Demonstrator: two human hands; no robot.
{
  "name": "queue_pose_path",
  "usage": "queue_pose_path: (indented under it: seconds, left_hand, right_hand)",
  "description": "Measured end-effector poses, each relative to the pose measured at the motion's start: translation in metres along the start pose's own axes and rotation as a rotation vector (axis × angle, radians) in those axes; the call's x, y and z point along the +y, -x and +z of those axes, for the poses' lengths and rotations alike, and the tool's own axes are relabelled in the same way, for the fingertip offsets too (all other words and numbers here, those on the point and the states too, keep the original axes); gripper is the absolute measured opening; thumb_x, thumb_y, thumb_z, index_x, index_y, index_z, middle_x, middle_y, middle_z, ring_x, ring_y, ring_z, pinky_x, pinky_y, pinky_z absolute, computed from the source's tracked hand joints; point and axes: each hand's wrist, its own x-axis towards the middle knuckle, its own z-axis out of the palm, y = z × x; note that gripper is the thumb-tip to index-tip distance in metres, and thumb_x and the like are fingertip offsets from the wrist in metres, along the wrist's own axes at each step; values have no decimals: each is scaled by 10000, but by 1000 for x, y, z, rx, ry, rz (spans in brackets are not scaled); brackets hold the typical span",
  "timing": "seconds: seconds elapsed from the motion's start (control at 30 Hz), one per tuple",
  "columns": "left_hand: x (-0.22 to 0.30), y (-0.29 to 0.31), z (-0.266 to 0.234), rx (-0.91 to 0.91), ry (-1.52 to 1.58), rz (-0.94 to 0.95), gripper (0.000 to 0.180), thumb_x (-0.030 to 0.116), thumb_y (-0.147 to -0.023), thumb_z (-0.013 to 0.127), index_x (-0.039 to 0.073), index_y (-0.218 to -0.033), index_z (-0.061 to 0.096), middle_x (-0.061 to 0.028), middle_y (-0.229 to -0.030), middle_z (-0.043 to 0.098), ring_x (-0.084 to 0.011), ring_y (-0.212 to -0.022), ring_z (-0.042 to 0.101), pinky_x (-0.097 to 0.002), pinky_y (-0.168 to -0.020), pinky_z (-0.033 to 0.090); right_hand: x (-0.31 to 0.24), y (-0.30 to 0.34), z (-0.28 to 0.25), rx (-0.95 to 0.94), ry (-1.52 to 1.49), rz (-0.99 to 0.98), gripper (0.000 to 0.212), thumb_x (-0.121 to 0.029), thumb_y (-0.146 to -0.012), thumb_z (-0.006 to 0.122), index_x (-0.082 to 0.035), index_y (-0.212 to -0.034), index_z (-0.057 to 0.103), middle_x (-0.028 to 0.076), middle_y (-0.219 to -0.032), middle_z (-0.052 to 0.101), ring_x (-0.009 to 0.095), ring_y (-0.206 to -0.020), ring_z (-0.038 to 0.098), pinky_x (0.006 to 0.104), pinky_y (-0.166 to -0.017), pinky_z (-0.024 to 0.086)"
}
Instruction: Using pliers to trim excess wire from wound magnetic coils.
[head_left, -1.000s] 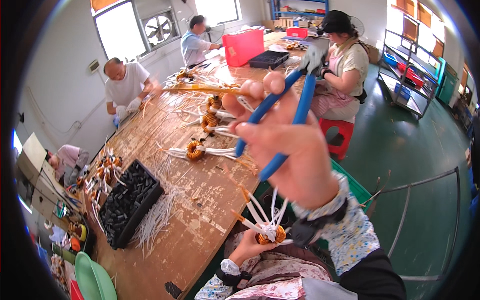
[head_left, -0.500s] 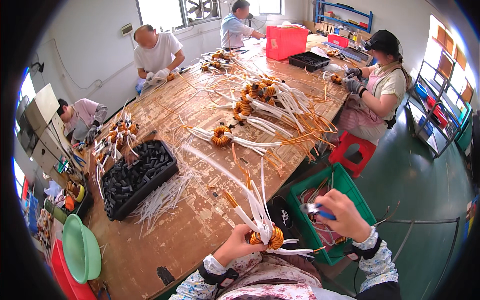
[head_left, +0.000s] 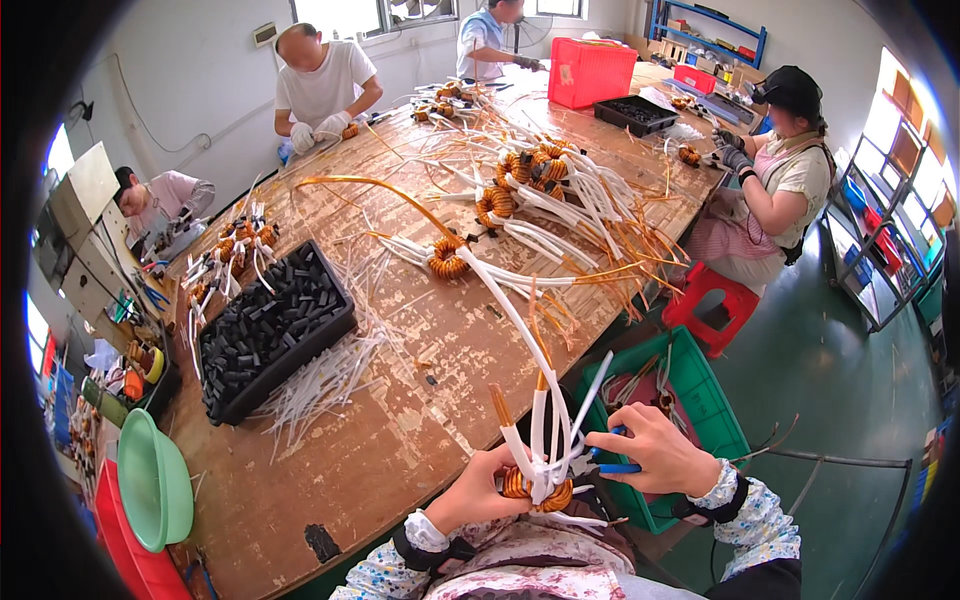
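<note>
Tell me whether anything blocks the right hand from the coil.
Nothing large visibly does; only the blue handles in the right hand and a white strand show between it and the coil held in the left hand.

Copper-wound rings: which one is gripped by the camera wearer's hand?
The copper-wound ring in the left hand, at bottom centre. By contrast, the single ring and the ring cluster beyond it lie on the table, outside that hand's grasp.

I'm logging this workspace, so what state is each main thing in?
Left hand: closed around the coil
Coil: gripped, several leads pointing up
Right hand: closed on the pliers
Pliers: handles apart
Black tray: filled with black pieces
Green crate: open, holding wires
Green basin: tilted
Red stool: occupied
</note>
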Motion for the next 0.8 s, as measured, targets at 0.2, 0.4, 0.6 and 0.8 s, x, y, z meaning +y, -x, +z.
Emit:
queue_pose_path:
  seconds: [0.2, 0.4, 0.6, 0.8]
  left_hand:
    - [4, -1, 3, 9, -51, 56, 432, 21, -652, 705, -5, -1071, 605, -77, -970, 650, -125, -907, 600, -283, -837, 469]
    - [2, -5, 4, -32, -121, 60, 447, 42, -622, 751, -4, -1046, 617, -80, -1017, 661, -139, -928, 617, -288, -845, 482]
    - [6, -6, 7, -31, -125, 116, 411, 30, -665, 700, -6, -1063, 607, -72, -908, 671, -104, -822, 612, -262, -792, 484]
    - [11, -7, 8, -43, -118, 35, 459, 51, -621, 742, -11, -1060, 624, -85, -953, 670, -97, -857, 603, -261, -812, 482]
  right_hand:
    - [4, 17, 10, -101, 156, 8, 317, -210, -725, 705, -141, -1013, 593, 62, -762, 513, 250, -681, 551, 373, -568, 438]
    - [0, 29, 17, 104, 87, 98, 207, -171, -735, 678, -98, -907, 588, 63, -621, 462, 251, -544, 531, 362, -466, 401]
    - [-6, 15, 7, 220, 193, 75, 454, -229, -654, 737, -107, -1068, 596, 90, -895, 493, 278, -840, 525, 417, -733, 425]
    - [-12, 8, 4, 230, 308, -50, 448, -212, -654, 718, -111, -1073, 594, 68, -845, 485, 259, -788, 526, 408, -718, 436]
